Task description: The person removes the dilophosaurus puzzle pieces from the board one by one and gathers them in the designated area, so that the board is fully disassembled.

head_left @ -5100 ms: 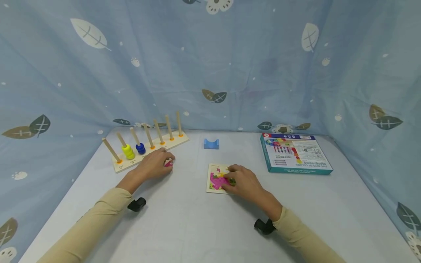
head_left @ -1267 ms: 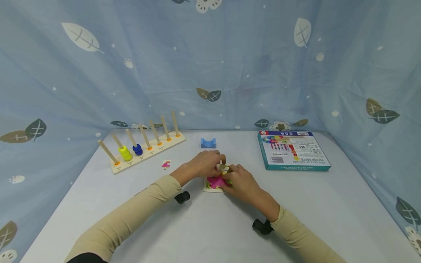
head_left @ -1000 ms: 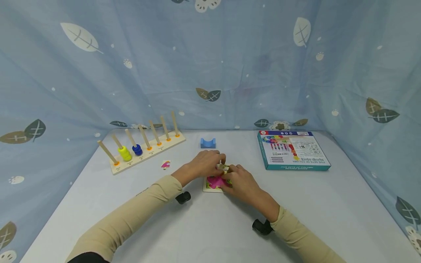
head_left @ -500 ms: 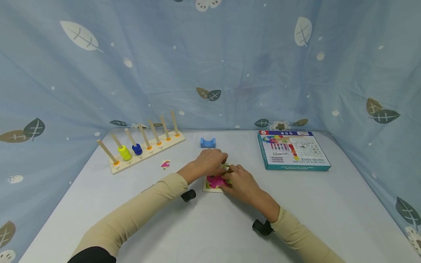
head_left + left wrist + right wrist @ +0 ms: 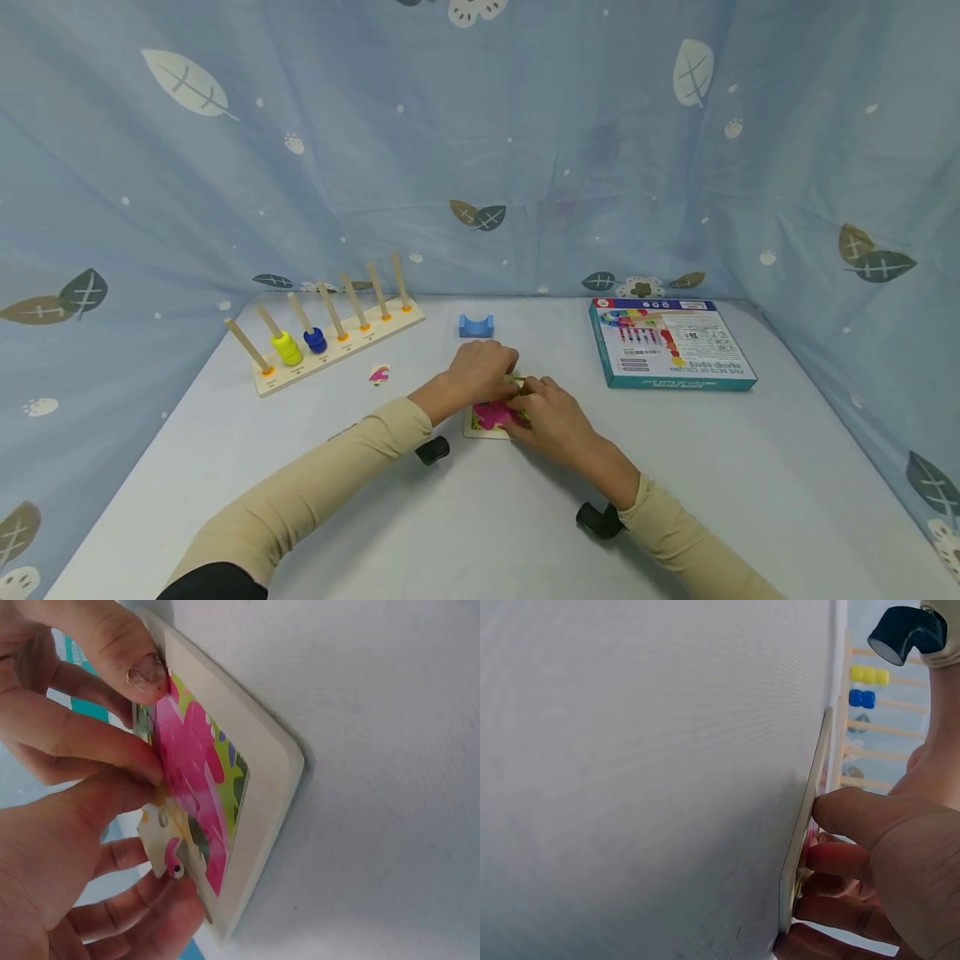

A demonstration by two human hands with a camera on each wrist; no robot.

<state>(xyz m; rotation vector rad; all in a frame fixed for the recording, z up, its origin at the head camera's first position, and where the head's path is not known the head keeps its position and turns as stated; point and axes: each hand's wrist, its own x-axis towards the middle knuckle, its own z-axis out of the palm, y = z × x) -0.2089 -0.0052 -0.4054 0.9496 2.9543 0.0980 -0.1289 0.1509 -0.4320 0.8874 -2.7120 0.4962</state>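
Observation:
A small jigsaw board (image 5: 474, 432) with a pale frame and a pink animal picture lies on the table between both hands. My left hand (image 5: 480, 373) pinches a jigsaw piece (image 5: 174, 856) with an eye printed on it; in the left wrist view it sits tilted at the board's edge. My right hand (image 5: 553, 421) grips the board from the right. Its thumb (image 5: 131, 664) presses on the frame, and its other fingers reach the far side in the right wrist view. Another pink jigsaw piece (image 5: 379, 375) lies loose on the table to the left.
A wooden peg stand (image 5: 341, 350) with yellow and blue beads stands at the back left. A blue cradle-shaped block (image 5: 476, 327) sits behind the board. Back right lies a flat toy box (image 5: 673, 346). A patterned blue curtain (image 5: 570, 150) hangs behind the table.
My left hand has moved right, from beside the peg stand to the board, and lately shifted slightly further over it. The loose pink piece is now uncovered. My right hand stays on the board.

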